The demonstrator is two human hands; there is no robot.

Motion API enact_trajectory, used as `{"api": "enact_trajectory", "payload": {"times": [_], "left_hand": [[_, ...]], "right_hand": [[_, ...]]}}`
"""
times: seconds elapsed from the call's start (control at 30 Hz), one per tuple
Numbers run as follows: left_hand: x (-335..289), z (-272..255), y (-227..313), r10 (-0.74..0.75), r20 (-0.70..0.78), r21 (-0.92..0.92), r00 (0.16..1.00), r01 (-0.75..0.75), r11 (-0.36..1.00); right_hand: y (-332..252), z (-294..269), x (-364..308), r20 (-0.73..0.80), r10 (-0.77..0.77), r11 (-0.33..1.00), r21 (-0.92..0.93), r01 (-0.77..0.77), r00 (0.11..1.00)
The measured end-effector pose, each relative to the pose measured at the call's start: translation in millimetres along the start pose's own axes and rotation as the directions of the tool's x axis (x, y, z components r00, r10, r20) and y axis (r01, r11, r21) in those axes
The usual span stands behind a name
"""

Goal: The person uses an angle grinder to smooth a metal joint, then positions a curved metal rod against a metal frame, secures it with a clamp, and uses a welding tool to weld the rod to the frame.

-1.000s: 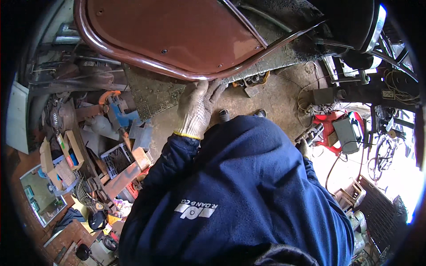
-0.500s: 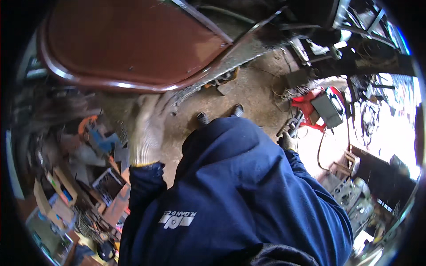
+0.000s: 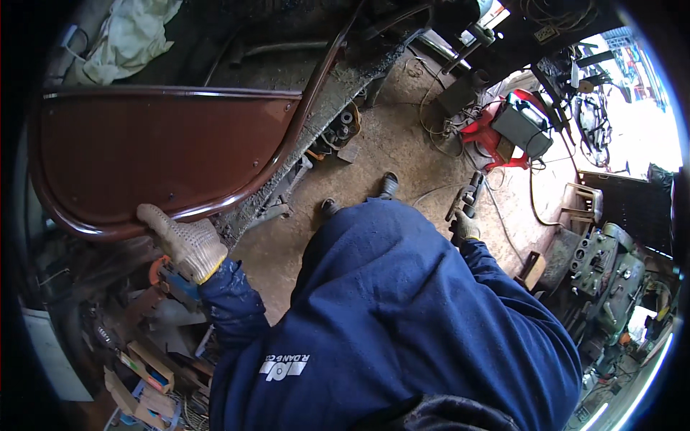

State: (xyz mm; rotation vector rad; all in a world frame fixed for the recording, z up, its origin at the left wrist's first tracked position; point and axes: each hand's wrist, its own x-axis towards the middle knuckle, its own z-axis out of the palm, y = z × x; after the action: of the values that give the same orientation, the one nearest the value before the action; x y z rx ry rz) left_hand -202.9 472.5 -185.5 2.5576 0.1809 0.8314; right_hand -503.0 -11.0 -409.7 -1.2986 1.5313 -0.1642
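My left hand, in a pale dotted work glove, grips the lower rim of a brown panel. The panel has a rounded, shiny tubular frame and several small fasteners on its face. One finger reaches over the tube; the others are partly hidden. Out to my right, my right hand, also gloved, is closed around a dark metal hand tool that looks like pliers or a clamp. The tool points away from me, and its jaws are too small to make out.
Beyond the panel's right side runs a rough, dirty ledge. A red stool carries a grey box with cables. Boxes and scrap crowd the lower left; a green-grey machine stands at right.
My left hand, blurred below the panel before, now grips its rim. My view has shifted, so the panel appears lower and its straight upper edge shows. The right hand keeps the tool.
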Motion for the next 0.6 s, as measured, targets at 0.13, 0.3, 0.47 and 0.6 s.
{"api": "enact_trajectory", "payload": {"times": [0.13, 0.3, 0.47, 0.6], "left_hand": [[16, 11, 8, -0.471, 0.011, -0.6, 0.882, 0.383, 0.703], [51, 1, 26, -0.742, 0.08, -0.786, 0.666, 0.5, 0.364], [59, -1, 69, -0.734, -0.018, -0.785, 0.679, 0.445, 0.43], [55, 5, 54, -0.714, -0.065, -0.781, 0.697, 0.41, 0.472]], "right_hand": [[7, -10, 28, 0.015, 0.096, 0.995, -0.031, -0.095, 0.995], [-16, -13, 58, 0.047, 0.11, 0.992, -0.06, -0.107, 0.993], [-50, -8, 97, 0.067, 0.006, 0.999, -0.038, -0.004, 0.998], [-68, -3, 123, 0.064, 0.013, 1.0, -0.004, -0.013, 0.998]]}}
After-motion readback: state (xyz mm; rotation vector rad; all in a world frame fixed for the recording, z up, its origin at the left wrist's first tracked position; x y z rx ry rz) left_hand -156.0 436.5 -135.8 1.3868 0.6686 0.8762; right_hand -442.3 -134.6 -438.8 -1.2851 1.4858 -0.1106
